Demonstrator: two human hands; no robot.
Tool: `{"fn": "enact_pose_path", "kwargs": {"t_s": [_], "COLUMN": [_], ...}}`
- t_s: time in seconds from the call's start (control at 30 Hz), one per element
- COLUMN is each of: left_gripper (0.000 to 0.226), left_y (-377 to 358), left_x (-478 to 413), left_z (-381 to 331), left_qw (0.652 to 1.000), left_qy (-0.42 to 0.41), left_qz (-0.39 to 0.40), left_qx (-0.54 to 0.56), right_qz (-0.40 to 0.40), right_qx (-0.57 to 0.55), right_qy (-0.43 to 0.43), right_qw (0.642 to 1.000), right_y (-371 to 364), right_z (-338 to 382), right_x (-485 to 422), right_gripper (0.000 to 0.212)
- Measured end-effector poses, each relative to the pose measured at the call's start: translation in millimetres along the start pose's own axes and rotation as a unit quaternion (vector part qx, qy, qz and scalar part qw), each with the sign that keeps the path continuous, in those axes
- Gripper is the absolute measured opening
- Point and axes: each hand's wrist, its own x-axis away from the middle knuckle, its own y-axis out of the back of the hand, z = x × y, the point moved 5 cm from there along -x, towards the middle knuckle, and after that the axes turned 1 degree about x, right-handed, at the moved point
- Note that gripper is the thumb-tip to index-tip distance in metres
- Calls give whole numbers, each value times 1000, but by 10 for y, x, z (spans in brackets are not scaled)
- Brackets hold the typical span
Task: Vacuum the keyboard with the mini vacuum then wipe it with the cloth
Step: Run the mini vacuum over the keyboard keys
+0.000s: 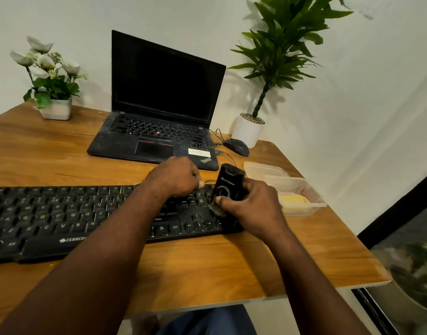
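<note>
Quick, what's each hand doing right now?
Left hand: on the keyboard near its far edge, fingers hidden; grip cannot be told.
Right hand: closed around the mini vacuum.

A wooden bench with a warm orange grain stands in a corner of plain white walls. At the right a dark window frame slants down past the bench's edge, its glass showing blurred greenery (reflection or outdoors, hard to tell). Soft light throws leaf shadows from a tall potted plant onto the walls. Pale floor shows below.
</note>
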Motion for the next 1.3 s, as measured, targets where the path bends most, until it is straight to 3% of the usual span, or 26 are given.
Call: {"fn": "enact_pose_path", "kwargs": {"t_s": [0.1,0.27,0.43,0.57,0.7,0.87,1.0,1.13,1.23,1.3], "left_gripper": [9,11,9,9,8,9,15,10,9,11], "left_y": [-3,9,7,15,0,4,0,15,18,18], "left_x": [10,15,23,15,15,-2,5,23,55,74], "left_z": [-7,-22,-27,-18,-20,-14,-21,-45,-65,-80], "left_qw": [1000,1000,1000,1000,1000,1000,1000,999,999,998], "left_qy": [4,4,6,5,3,4,7,0,-3,-6], "left_qz": [0,-4,-9,-12,-11,-7,-11,-14,-23,-27], "left_qx": [-4,-12,-13,-16,-14,-13,-22,-34,-48,-61], "right_qz": [-101,31,-120,-23,-141,-76,-181,-98,-185,-185], "right_qx": [53,-48,34,-81,-9,-50,-31,-89,-80,-85], "right_qy": [-5,-5,-16,-7,-14,-1,-19,-35,-49,-33], "right_qw": [993,998,992,996,990,996,983,991,978,979], "right_y": [230,86,394,204,355,228,386,235,348,340], "right_z": [-67,-119,-280,-317,-409,-394,-514,-565,-633,-618], "right_x": [17,200,223,378,435,539,540,592,601,634], "right_gripper": [46,46,45,45,47,40,42,41,42,39]}}
